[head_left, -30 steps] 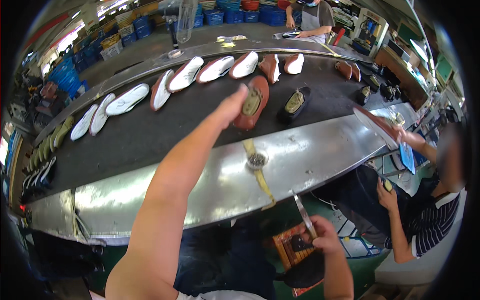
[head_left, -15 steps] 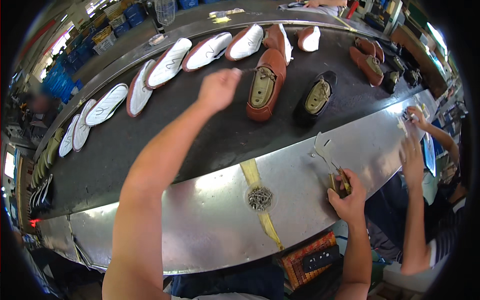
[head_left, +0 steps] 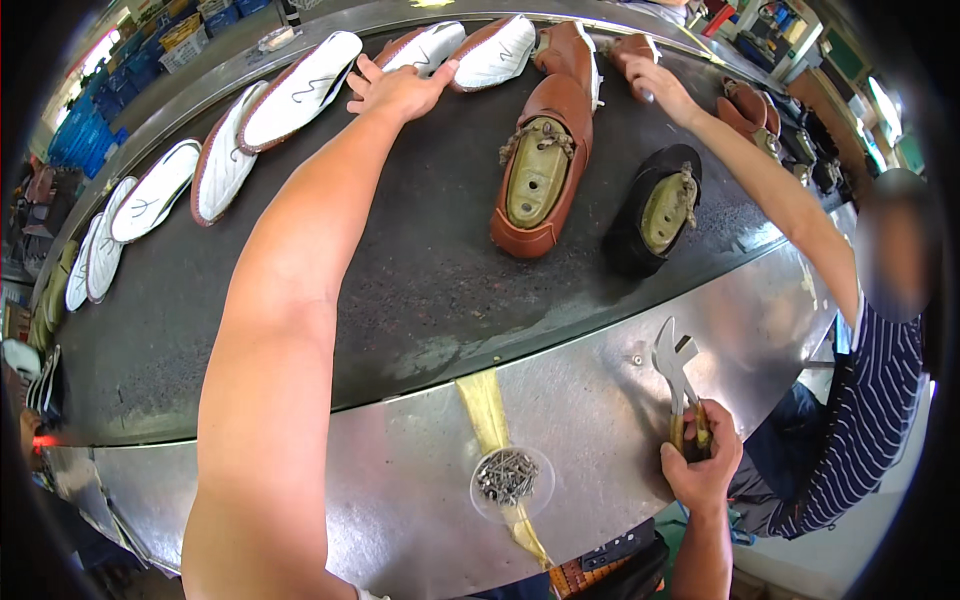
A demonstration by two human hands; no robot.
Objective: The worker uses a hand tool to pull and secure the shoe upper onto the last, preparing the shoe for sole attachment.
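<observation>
My left hand (head_left: 405, 92) is stretched far over the black conveyor belt, its fingers spread and holding nothing. It lies in front of a brown shoe with a white quilted sole (head_left: 424, 46); I cannot tell whether it touches it. To its right a brown shoe (head_left: 512, 235) stands upright on the belt, with an olive shoe last (head_left: 535, 185) inside and a knotted cord at the last's top. Low over the metal ledge, my right hand (head_left: 705, 462) is closed round the yellow handles of lasting pincers (head_left: 676, 370), their jaws pointing away from me.
White-soled shoes (head_left: 300, 88) line the belt's far side. A black shoe (head_left: 640, 235) with a last stands right of the brown one. A clear bowl of nails (head_left: 508, 478) sits on the metal ledge (head_left: 400, 500). A co-worker's hand (head_left: 655, 85) reaches to a far brown shoe (head_left: 632, 50).
My left hand has let go of the cord at the brown shoe, opened and moved farther out to the left. The co-worker's arm now reaches over the belt. My right hand keeps the pincers.
</observation>
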